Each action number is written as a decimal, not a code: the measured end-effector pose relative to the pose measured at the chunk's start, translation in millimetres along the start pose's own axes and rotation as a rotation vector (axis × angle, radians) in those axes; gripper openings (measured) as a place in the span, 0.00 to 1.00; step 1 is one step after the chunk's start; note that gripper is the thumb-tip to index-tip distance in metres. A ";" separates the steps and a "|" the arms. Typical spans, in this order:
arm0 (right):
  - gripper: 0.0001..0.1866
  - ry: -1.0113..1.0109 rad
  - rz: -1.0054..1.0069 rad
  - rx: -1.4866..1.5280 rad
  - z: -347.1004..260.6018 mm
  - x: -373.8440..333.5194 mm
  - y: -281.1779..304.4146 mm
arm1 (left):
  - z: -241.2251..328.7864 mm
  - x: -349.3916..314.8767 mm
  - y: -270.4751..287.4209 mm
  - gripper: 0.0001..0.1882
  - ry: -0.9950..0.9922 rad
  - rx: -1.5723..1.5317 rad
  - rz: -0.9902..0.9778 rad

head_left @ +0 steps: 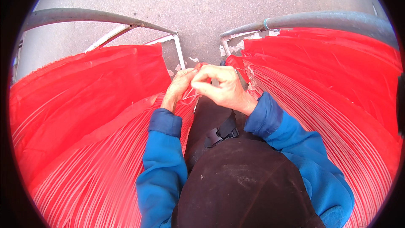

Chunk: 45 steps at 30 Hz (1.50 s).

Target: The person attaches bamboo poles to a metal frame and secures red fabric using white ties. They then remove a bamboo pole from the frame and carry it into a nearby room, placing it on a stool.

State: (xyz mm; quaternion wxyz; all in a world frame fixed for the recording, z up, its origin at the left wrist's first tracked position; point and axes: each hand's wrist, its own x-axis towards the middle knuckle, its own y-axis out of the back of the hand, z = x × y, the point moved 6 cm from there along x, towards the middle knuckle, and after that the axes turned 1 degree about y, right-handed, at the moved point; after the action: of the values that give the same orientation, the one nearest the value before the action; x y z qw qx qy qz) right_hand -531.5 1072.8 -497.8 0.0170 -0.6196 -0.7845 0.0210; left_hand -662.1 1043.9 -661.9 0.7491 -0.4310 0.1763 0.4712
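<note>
My two hands meet at the middle, in front of my body, with their fingertips nearly touching. My left hand (pixel 178 87) is closed in a pinch, and thin pink and red strands (pixel 190 96) loop down beneath it. My right hand (pixel 228 88) has thumb and forefinger pressed together beside the left fingertips; what lies in that pinch is too small to make out. A bit of red material (pixel 201 65) shows just beyond the fingers. Large red sheets with many pale cords spread on both sides, the left sheet (pixel 93 80) and the right sheet (pixel 329 63).
A grey metal rail (pixel 93 16) runs above the left sheet and another rail (pixel 320 20) above the right one, with a narrow gap between. Whitish frame legs (pixel 179 52) stand under them on the grey floor (pixel 202 0). A black buckle (pixel 221 135) lies across my dark clothing.
</note>
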 end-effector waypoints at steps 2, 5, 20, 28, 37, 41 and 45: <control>0.04 -0.125 -0.031 -0.009 18.1 3.4 3.5 | -1.4 0.5 -3.2 0.14 -0.010 0.077 -0.021; 0.09 -0.401 -0.050 0.147 75.3 17.5 6.0 | -4.0 5.9 -3.8 0.15 0.038 0.290 -0.030; 0.13 -0.956 -0.493 0.177 188.9 -61.4 14.0 | 23.9 42.7 26.5 0.13 0.128 0.845 -0.010; 0.18 -0.973 -0.131 0.849 217.2 -79.0 6.6 | 73.2 -83.4 40.9 0.09 -0.811 0.694 1.006; 0.19 -1.070 -0.136 1.111 206.8 -90.3 -13.2 | -148.5 -70.8 -62.8 0.20 0.103 -0.480 0.388; 0.20 -1.169 -0.115 1.222 202.2 -99.3 -22.5 | -170.6 -47.0 -85.2 0.31 -0.022 -1.034 0.047; 0.21 -1.122 -0.030 1.142 205.0 -100.4 -19.8 | -157.6 -46.8 -56.3 0.34 -0.365 -1.066 0.131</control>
State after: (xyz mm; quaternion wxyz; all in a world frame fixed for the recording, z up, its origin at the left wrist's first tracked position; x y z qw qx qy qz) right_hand -538.2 968.1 -701.4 -0.0652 -0.4016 -0.5525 0.7275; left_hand -614.5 879.6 -692.8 0.4153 -0.6494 -0.1922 0.6074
